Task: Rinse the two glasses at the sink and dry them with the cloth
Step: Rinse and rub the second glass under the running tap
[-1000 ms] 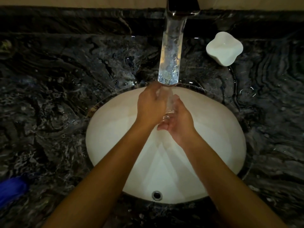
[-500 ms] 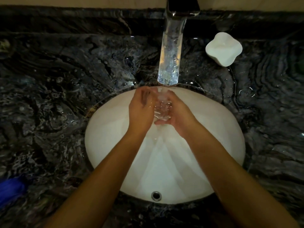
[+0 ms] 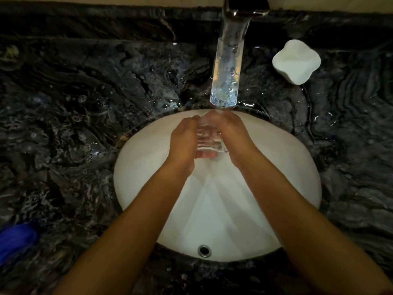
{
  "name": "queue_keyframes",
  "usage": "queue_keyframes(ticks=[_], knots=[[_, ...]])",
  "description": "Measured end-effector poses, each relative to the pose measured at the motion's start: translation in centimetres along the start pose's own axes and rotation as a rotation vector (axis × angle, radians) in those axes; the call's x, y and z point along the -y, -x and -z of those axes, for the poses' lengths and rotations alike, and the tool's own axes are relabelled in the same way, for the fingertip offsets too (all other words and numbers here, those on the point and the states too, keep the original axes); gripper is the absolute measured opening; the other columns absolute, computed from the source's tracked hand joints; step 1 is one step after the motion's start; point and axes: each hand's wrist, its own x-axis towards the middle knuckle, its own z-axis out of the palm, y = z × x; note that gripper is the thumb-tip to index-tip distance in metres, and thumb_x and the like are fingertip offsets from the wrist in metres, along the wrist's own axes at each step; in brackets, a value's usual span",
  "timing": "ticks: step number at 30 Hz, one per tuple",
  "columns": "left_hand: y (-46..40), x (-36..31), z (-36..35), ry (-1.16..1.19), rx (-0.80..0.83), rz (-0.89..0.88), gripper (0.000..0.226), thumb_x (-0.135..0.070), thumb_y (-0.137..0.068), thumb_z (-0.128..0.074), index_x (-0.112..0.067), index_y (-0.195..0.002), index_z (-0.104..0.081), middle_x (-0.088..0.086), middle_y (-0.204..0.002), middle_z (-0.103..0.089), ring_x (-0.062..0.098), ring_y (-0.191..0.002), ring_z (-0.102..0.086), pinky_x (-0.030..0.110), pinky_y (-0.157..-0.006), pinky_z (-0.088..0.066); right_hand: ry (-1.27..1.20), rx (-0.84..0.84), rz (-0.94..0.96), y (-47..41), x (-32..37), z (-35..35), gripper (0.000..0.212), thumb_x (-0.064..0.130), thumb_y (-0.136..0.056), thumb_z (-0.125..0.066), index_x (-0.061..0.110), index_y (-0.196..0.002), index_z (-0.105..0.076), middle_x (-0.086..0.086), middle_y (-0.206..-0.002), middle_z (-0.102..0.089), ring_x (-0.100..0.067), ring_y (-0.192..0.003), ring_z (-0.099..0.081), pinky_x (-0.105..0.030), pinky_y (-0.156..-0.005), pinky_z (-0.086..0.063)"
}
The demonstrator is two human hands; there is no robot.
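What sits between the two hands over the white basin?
Head view: a clear glass, held between left hand and right hand, under the tap's water stream.

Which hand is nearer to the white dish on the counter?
The right. The right hand is at the glass over the sink, below-left of the white dish; the left hand is farther left.

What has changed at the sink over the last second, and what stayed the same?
The left hand slid from over the glass to its left side, so both hands now cup it, the right hand opposite. The glass shows more plainly between them. Water from the faucet, the white dish and the blue cloth stayed put.
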Motion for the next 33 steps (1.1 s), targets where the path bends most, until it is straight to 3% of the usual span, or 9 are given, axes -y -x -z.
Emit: queue_keyframes(ticks=[4,6,12,15,17,21,26,29,33], knots=[[-0.2,0.6,-0.2,0.24,-0.014,0.201,0.034,-0.033,-0.108,-0.042,-0.017,-0.095,-0.069,0.004,-0.078,-0.078,0.02,-0.074,-0.077,0.043,-0.067,-0.063,0.253,-0.138,0.188,-0.2,-2.0,-0.4,0.007,0.031,-0.092,-0.068,0.027,-0.098,-0.065,0.008,-0.091,-0.069,-0.011,-0.086,-0.072,-0.03,-0.077,-0.058],[-0.4,1.1,-0.1,0.285,-0.002,0.241,0.036,-0.035,-0.109,-0.039,-0.019,-0.093,-0.067,0.002,-0.073,-0.077,0.017,-0.067,-0.076,0.037,-0.068,-0.06,0.508,-0.118,0.384,0.0,-3.4,-0.3,0.03,0.039,-0.09,-0.062,0.028,-0.118,-0.065,0.008,-0.105,-0.066,-0.013,-0.101,-0.065,-0.036,-0.087,-0.056],[-0.2,1.1,0.0,0.092,-0.02,0.078,0.032,-0.028,-0.104,-0.042,-0.011,-0.108,-0.068,0.01,-0.091,-0.078,0.021,-0.074,-0.075,0.035,-0.057,-0.06,0.84,-0.245,0.446,-0.2,-4.1,0.7,0.055,0.058,-0.087,-0.04,0.025,-0.128,-0.058,-0.002,-0.107,-0.069,-0.021,-0.092,-0.066,-0.033,-0.074,-0.049],[-0.6,0.5,0.3,-0.099,-0.08,-0.221,0.019,-0.021,-0.099,-0.049,-0.021,-0.097,-0.068,0.009,-0.097,-0.075,0.027,-0.081,-0.074,0.046,-0.063,-0.062,0.482,-0.119,0.072,-0.8,-3.5,0.6,0.054,0.063,-0.087,-0.044,0.024,-0.121,-0.055,-0.004,-0.102,-0.072,-0.024,-0.081,-0.067,-0.032,-0.06,-0.053],[-0.9,0.5,0.4,-0.246,-0.069,-0.366,0.017,-0.027,-0.098,-0.053,-0.033,-0.089,-0.066,0.001,-0.096,-0.073,0.025,-0.089,-0.072,0.05,-0.079,-0.061,0.159,0.021,-0.149,-1.0,-2.8,0.7,0.054,0.065,-0.088,-0.043,0.019,-0.11,-0.062,-0.009,-0.09,-0.073,-0.023,-0.06,-0.06,-0.023,-0.042,-0.038],[-0.8,0.8,0.5,-0.456,0.002,-0.701,0.017,-0.027,-0.094,-0.055,-0.016,-0.094,-0.068,0.003,-0.1,-0.068,0.02,-0.093,-0.065,0.036,-0.081,-0.053,-0.146,0.252,-0.409,-1.4,-1.8,1.9,0.048,0.057,-0.092,-0.04,0.017,-0.094,-0.065,-0.007,-0.071,-0.063,-0.018,-0.041,-0.044,-0.016,-0.041,-0.019],[-1.4,0.9,1.1,-0.666,0.166,-0.929,0.031,-0.032,-0.084,-0.066,-0.008,-0.104,-0.068,-0.001,-0.107,-0.06,0.014,-0.097,-0.059,0.022,-0.08,-0.047,-0.316,0.449,-0.429,-1.4,-2.1,3.1,0.041,0.049,-0.085,-0.047,0.015,-0.093,-0.07,-0.003,-0.062,-0.056,-0.014,-0.035,-0.039,-0.013,-0.032,-0.029],[-1.6,1.5,0.7,-0.671,0.075,-1.039,0.022,-0.021,-0.094,-0.059,0.0,-0.099,-0.064,0.011,-0.098,-0.062,0.021,-0.088,-0.058,0.036,-0.075,-0.05,-0.326,0.374,-0.356,-1.8,-2.8,2.9,0.047,0.048,-0.087,-0.041,0.012,-0.093,-0.07,-0.006,-0.068,-0.06,-0.015,-0.036,-0.039,-0.016,-0.032,-0.031],[-1.4,1.1,0.1,-0.563,-0.048,-0.908,0.024,-0.022,-0.102,-0.046,-0.004,-0.099,-0.062,0.005,-0.091,-0.063,0.025,-0.081,-0.062,0.039,-0.069,-0.05,-0.305,0.198,-0.207,-1.5,-3.3,1.4,0.056,0.055,-0.092,-0.035,0.01,-0.103,-0.066,-0.008,-0.07,-0.059,-0.018,-0.04,-0.042,-0.018,-0.036,-0.029]])
